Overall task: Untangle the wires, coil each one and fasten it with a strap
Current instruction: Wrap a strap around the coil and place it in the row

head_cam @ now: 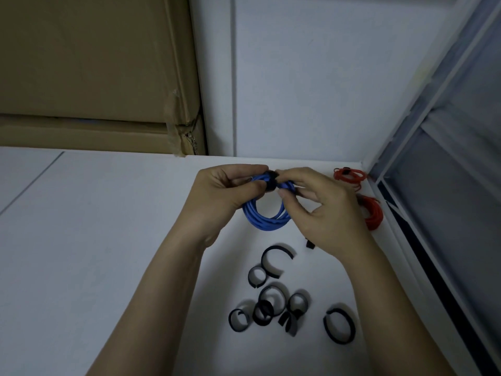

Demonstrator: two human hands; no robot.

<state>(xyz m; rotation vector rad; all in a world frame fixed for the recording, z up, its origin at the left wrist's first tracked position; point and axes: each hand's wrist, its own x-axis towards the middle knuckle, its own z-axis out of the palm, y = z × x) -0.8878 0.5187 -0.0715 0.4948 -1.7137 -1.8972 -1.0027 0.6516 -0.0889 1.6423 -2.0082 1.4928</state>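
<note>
the fingertips of both hands meet on a black strap wrapped around the top of a blue wire coil, which is held up just above the white table. the left hand has its fingers curled over the coil's upper left side, thumb pressed against the strap from the front. the right hand pinches the strap and the coil from the right, its thumb lying in front of the blue loops and the other fingers bent behind them; how firmly the strap is closed cannot be told. the lower half of the blue coil hangs free between the two wrists. near the right wrist a small black piece peeks out on the table. closer to the person lies a cluster of loose black straps, most curled into rings, with one open curved strap at the top of the group and another ring apart to the right. behind the right hand, by the table's right edge, sit two red wire coils, the far one carrying a black strap. cardboard boxes stand against the wall at the back left.
</note>
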